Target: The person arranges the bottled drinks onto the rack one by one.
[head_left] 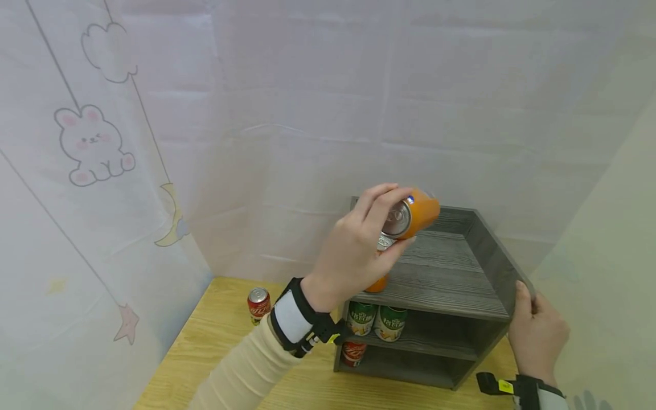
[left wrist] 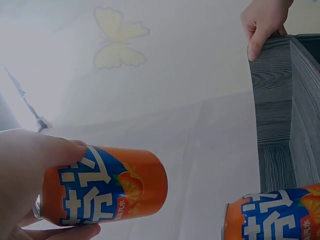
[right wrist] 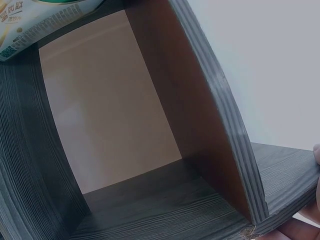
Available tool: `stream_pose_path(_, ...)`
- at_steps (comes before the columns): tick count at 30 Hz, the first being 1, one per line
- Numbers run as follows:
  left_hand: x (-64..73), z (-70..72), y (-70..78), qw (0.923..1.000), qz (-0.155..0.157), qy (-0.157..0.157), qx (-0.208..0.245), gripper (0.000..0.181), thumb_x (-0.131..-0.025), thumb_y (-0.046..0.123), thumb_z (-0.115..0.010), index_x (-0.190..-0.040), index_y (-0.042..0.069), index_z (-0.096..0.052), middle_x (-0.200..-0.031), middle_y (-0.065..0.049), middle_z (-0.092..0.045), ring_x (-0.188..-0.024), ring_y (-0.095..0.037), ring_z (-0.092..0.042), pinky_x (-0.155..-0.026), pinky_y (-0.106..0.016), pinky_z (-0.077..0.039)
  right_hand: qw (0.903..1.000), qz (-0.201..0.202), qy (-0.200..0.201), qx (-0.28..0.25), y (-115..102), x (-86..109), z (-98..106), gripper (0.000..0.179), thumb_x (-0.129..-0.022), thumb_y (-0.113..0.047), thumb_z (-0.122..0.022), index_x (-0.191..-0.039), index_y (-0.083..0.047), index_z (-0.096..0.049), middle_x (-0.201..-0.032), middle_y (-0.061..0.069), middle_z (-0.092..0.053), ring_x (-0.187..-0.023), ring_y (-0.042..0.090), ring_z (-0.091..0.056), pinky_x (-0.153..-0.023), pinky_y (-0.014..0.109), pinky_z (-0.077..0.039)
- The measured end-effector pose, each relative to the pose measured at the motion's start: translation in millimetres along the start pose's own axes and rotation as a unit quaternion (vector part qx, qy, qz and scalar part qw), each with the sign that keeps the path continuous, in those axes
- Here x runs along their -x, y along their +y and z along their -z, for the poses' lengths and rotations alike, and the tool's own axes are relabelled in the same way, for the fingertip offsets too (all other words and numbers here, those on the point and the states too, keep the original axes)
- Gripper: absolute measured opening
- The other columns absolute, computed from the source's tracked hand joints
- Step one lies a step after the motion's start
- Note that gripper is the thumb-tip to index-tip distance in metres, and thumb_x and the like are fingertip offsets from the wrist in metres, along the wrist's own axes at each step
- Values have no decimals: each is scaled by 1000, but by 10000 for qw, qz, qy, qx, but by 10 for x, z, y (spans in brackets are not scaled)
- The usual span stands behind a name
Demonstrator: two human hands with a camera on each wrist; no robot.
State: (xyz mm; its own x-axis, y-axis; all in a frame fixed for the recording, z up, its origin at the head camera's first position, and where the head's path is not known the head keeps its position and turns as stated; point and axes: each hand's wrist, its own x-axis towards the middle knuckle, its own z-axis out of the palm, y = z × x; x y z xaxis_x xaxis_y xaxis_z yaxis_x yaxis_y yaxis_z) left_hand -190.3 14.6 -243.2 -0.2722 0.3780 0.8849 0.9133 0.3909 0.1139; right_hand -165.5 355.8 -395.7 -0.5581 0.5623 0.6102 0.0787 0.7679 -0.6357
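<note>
My left hand (head_left: 353,250) grips an orange soda can (head_left: 422,213) with a blue label, tilted on its side above the top of a grey wooden shelf (head_left: 441,279). In the left wrist view, thumb and fingers wrap the lid end of that soda can (left wrist: 107,187). Another orange can (left wrist: 280,215) stands on the shelf's top level, mostly behind the left hand in the head view. My right hand (head_left: 538,330) holds the right side panel of the shelf by its edge, thumb on the outside as seen in the left wrist view.
Two green cans (head_left: 391,324) stand on the middle level at the left. Below them a red can (head_left: 353,353) sits on the bottom level. Another red can (head_left: 258,304) stands on the wooden table (head_left: 205,341), left of the shelf. Pale printed curtains (head_left: 287,142) hang behind.
</note>
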Motion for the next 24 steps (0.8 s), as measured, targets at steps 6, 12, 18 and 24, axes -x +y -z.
stream_pose_path(6, 9, -148, -22, 9985, 89, -532, 87, 64, -88, 18, -81, -142, 3, -49, -137, -15, -50, -111, -22, -63, -89, -20, -50, 9999, 120, 53, -72, -9, 5, -2, 59, -107, -35, -52, -59, -6, -36, -49, 6, -32, -42, 17, -25, -42, 28, -17)
stream_pose_path(12, 7, -274, -65, 9960, 117, -873, 127, 64, -86, 16, -83, -139, 0, -49, -132, -15, -53, -106, -21, -66, -87, -20, -52, 10000, 36, -11, -47, 7, -9, -7, 59, -107, -37, -51, -59, -5, -37, -49, 6, -32, -42, 17, -25, -42, 28, -17)
stream_pose_path(18, 12, -375, -82, 9926, 257, -1183, 57, 65, -87, 20, -82, -138, -1, -47, -132, -15, -55, -107, -20, -67, -87, -17, -51, 10000, 19, -36, 27, 26, -12, -16, 58, -108, -36, -51, -61, -5, -38, -50, 4, -32, -43, 18, -26, -41, 28, -18)
stream_pose_path(24, 28, -447, -104, 9880, 407, -1488, 7, 64, -90, 27, -80, -138, 0, -48, -131, -13, -57, -109, -15, -65, -88, -13, -48, 10000, 82, 31, 2, 35, -16, -26, 58, -107, -35, -52, -60, -5, -38, -50, 5, -32, -43, 18, -26, -42, 28, -17)
